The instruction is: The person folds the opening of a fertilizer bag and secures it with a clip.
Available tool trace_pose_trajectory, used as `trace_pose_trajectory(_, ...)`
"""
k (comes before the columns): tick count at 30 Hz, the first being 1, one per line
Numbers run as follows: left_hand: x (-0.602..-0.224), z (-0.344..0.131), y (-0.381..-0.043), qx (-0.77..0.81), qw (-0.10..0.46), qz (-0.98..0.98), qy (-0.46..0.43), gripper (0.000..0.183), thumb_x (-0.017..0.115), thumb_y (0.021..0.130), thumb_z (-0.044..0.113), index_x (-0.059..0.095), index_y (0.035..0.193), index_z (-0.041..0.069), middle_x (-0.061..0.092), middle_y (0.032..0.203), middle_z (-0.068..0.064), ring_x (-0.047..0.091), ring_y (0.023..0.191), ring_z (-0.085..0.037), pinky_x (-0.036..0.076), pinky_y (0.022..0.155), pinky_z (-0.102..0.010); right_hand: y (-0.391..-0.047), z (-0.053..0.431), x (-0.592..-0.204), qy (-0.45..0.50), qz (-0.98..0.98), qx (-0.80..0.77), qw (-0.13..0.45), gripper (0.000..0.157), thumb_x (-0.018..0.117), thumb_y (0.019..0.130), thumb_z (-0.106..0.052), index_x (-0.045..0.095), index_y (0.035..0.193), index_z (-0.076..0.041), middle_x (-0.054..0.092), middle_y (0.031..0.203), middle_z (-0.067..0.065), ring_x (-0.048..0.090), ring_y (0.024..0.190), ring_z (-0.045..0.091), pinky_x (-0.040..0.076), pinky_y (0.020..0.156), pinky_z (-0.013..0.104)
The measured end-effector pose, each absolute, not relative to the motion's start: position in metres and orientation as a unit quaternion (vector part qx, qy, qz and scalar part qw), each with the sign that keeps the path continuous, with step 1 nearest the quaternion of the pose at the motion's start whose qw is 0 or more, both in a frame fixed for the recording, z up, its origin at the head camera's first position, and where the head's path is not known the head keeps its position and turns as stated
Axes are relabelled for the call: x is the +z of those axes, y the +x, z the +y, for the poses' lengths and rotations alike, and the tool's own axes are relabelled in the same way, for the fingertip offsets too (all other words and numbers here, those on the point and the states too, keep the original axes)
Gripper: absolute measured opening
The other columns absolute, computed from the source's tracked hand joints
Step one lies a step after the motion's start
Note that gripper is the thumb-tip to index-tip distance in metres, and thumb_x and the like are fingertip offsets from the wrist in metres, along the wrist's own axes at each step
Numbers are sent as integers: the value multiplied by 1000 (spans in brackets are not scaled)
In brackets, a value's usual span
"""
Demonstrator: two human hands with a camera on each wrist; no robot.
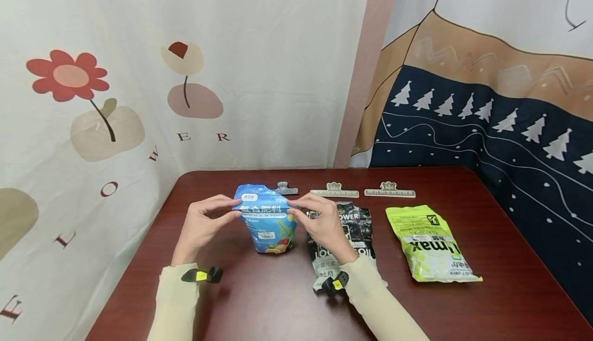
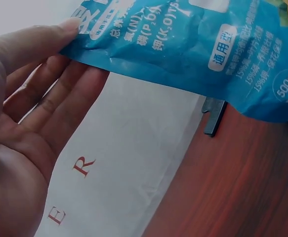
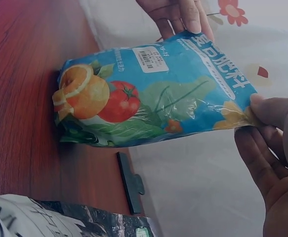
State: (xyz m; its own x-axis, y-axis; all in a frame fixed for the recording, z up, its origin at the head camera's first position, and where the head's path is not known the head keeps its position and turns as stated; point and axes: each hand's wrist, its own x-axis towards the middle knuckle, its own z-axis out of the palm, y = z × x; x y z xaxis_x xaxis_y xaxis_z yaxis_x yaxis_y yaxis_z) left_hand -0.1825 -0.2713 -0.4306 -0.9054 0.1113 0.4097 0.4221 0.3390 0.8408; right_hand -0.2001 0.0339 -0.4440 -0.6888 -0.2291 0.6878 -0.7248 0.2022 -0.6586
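Note:
A blue fertilizer bag (image 1: 266,228) with fruit and vegetable pictures stands upright on the table, its top part folding back. My left hand (image 1: 202,222) pinches its left edge near the top between thumb and fingers; the left wrist view shows the thumb (image 2: 40,42) on the printed front and the fingers behind. On the opposite edge, my right hand (image 1: 324,225) pinches the bag in the same way, and the right wrist view shows that grip (image 3: 267,116) at the corner. Partly under my right forearm lies a black and white bag (image 1: 359,228).
A yellow-green bag (image 1: 431,246) lies on the right of the dark red table (image 1: 259,305). Along the back edge are a dark grey clip (image 1: 285,189) behind the blue bag and two pale clips, one in the middle (image 1: 334,191) and one farther right (image 1: 389,190). Printed curtains (image 1: 278,73) hang behind.

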Motion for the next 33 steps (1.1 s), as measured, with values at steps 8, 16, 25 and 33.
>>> trace_pose_trajectory(8,-428,-270,-183,-517,138,-828,-168,18,83,87,19,82,105,19,75,95,0,66,84,-13,57,67,-25,-202,36,-442,328,-754,518,237,10,78,92,-14,82,101,-13,71,88,-5,66,81,7,55,68,27)
trace_pose_trajectory(16,-426,-269,-185,-499,154,-833,-181,10,82,87,14,82,96,19,70,90,0,61,78,-9,51,62,-19,-200,36,-438,333,-762,501,240,6,79,92,-16,82,96,-14,68,91,-4,67,81,6,54,70,24)
trace_pose_trajectory(25,-426,-266,-183,-517,125,-827,-183,6,78,92,17,80,98,17,77,99,-1,70,90,-12,57,74,-22,-194,32,-435,321,-776,490,234,5,77,92,-11,79,91,-15,66,80,-7,60,72,4,53,65,32)
trace_pose_trajectory(33,-424,-254,-184,-515,132,-815,-232,16,76,92,7,78,106,13,75,100,-4,69,88,-14,57,73,-21,-187,26,-427,331,-796,448,238,7,72,93,-7,72,92,-13,64,83,-5,55,72,10,50,62,27)
